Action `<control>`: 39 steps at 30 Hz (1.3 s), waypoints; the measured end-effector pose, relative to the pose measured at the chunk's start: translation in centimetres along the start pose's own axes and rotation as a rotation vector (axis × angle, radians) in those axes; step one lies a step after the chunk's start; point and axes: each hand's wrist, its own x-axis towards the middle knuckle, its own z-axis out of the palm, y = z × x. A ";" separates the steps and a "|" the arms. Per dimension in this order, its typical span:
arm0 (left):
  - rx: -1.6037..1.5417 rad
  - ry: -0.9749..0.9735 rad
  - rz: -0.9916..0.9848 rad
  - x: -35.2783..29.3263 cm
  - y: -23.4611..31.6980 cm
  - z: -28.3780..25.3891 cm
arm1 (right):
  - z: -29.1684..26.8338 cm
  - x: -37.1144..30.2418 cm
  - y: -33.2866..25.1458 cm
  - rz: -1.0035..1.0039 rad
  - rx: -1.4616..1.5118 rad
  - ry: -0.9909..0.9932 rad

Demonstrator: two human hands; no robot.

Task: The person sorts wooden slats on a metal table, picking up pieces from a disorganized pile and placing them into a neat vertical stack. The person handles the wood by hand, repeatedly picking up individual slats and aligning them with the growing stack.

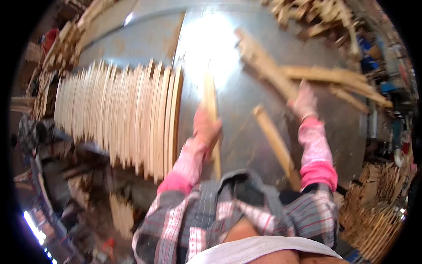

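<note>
My left hand [206, 128] is closed around a narrow, pale wooden strip [211, 94], which lies lengthwise on the metal tabletop [235, 145]. Just left of it, many similar strips stand side by side in a long row [118, 114]. My right hand [305, 102], blurred, is at the near end of a slanting wooden strip [266, 64], thumb on one side and fingers on the other. Beyond that hand, more strips [334, 75] lie crosswise toward the right. Between my hands a single loose strip [277, 143] rests at a slant.
A heap of wood pieces [314, 15] sits at the far right of the table. Stacked wood [61, 48] stands at the far left. Below the table's left edge are short wood blocks [121, 213]; bundled sticks [373, 215] lie low on the right.
</note>
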 end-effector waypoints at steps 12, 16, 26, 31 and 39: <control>0.476 -0.179 0.005 -2.6 -4.5 -9.0 | 3.8 3.4 -0.1 0.089 -0.080 -0.226; 0.456 -0.112 -0.020 -3.8 -6.5 -9.9 | 1.8 3.1 -3.4 0.073 0.183 -0.185; 0.373 0.138 0.143 -4.2 -9.0 -8.0 | 5.1 -8.9 -8.4 -0.050 1.685 -0.608; 0.388 0.043 0.076 -4.3 -7.6 -9.2 | 10.9 -16.1 -14.0 0.039 1.729 -1.068; -0.170 -0.011 -0.018 -6.1 -4.0 -6.4 | 10.1 -20.2 -18.6 0.144 1.808 -1.300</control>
